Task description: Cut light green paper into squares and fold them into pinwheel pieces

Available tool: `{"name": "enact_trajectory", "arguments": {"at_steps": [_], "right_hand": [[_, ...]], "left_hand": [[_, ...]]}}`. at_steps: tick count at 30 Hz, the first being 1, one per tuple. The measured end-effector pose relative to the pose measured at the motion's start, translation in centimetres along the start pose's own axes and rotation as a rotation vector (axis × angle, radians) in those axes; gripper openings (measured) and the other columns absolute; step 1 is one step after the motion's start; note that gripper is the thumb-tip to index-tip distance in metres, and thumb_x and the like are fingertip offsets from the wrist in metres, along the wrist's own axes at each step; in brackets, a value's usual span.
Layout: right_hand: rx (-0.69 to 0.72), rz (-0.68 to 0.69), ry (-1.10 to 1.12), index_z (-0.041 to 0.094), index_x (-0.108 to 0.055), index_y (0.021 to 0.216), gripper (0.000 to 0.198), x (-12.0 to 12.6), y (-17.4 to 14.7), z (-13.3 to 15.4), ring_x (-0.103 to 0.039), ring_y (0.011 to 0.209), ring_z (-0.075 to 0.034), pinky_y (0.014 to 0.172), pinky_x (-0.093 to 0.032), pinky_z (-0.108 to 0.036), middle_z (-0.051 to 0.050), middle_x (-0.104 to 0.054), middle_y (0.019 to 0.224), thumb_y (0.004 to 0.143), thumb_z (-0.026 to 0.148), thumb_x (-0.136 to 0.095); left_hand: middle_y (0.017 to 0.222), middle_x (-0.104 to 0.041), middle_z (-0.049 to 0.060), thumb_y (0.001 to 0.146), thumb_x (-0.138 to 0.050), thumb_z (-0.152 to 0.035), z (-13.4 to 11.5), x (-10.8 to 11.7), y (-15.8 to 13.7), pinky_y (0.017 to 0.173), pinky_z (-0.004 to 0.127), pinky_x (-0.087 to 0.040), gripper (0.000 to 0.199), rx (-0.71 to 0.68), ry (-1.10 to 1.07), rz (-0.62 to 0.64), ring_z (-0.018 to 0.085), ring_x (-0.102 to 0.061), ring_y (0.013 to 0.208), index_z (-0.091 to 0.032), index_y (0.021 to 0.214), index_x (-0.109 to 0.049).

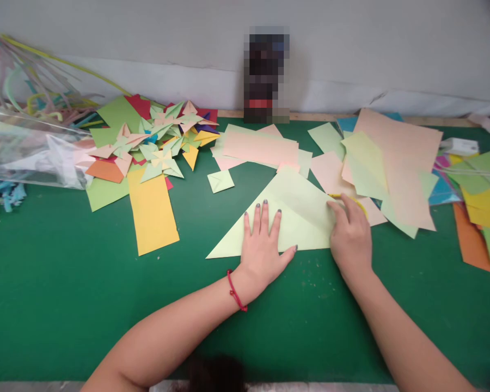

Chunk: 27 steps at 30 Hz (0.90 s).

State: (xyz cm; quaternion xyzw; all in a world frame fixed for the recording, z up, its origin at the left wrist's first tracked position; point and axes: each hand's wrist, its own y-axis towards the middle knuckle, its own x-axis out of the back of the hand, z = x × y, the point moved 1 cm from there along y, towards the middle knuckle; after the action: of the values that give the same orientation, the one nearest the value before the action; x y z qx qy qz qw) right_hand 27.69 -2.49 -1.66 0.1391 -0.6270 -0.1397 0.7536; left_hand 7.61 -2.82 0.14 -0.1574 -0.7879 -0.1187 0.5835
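Observation:
A light green sheet of paper, folded into a large triangle, lies in front of me on the green table. My left hand rests flat on it, fingers spread, pressing it down. At the triangle's right side, my right hand has its fingers curled in on the paper's edge and covers that corner. Just behind the right-hand knuckles shows part of a yellow curved object, mostly hidden. A small folded pale green square lies beyond the triangle, to its left.
Folded paper pieces are heaped at the back left, near a yellow paper strip and a clear plastic bag. Pink and green sheets lie at the back right. A pixelated dark object stands against the wall.

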Motion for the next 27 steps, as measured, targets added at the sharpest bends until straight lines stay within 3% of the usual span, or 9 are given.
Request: {"name": "enact_trajectory", "arguments": {"at_steps": [7,13,22,27], "right_hand": [[-0.02,-0.001,0.063,0.024,-0.047,0.125,0.042,0.2,0.0,0.0,-0.035,0.128,-0.027,0.1,-0.034,-0.054,-0.009,-0.041,0.137,0.089,0.013,-0.028],[-0.038,-0.008,0.079,0.023,-0.049,0.124,0.044,0.2,0.0,-0.1,-0.035,0.128,-0.026,0.101,-0.033,-0.052,-0.008,-0.042,0.137,0.088,0.011,-0.028],[-0.054,-0.057,0.086,0.023,-0.049,0.125,0.044,0.2,-0.1,-0.1,-0.038,0.126,-0.027,0.1,-0.034,-0.052,-0.008,-0.042,0.137,0.087,0.012,-0.029],[-0.063,-0.097,0.065,0.018,-0.052,0.12,0.037,0.3,0.0,-0.1,-0.044,0.121,-0.028,0.098,-0.037,-0.049,-0.012,-0.048,0.131,0.088,0.015,-0.033]], "left_hand": [[0.151,-0.015,0.009,0.088,-0.036,-0.045,0.9,0.6,-0.8,0.11,0.052,-0.014,0.055,-0.073,-0.009,-0.011,0.029,-0.011,0.138,-0.024,0.138,-0.03],[0.15,-0.017,0.006,0.092,-0.029,-0.039,3.3,1.4,-2.2,0.11,0.05,-0.016,0.049,-0.065,0.053,0.024,0.026,-0.016,0.137,-0.027,0.14,-0.028],[0.15,-0.015,0.012,0.091,-0.032,-0.042,7.1,2.7,-4.3,0.108,0.057,-0.012,0.055,0.047,0.155,-0.015,0.029,-0.015,0.137,-0.019,0.141,-0.027],[0.15,-0.015,0.013,0.09,-0.032,-0.043,7.8,2.9,-4.7,0.108,0.057,-0.011,0.057,0.027,0.18,-0.002,0.029,-0.015,0.137,-0.018,0.141,-0.027]]}}
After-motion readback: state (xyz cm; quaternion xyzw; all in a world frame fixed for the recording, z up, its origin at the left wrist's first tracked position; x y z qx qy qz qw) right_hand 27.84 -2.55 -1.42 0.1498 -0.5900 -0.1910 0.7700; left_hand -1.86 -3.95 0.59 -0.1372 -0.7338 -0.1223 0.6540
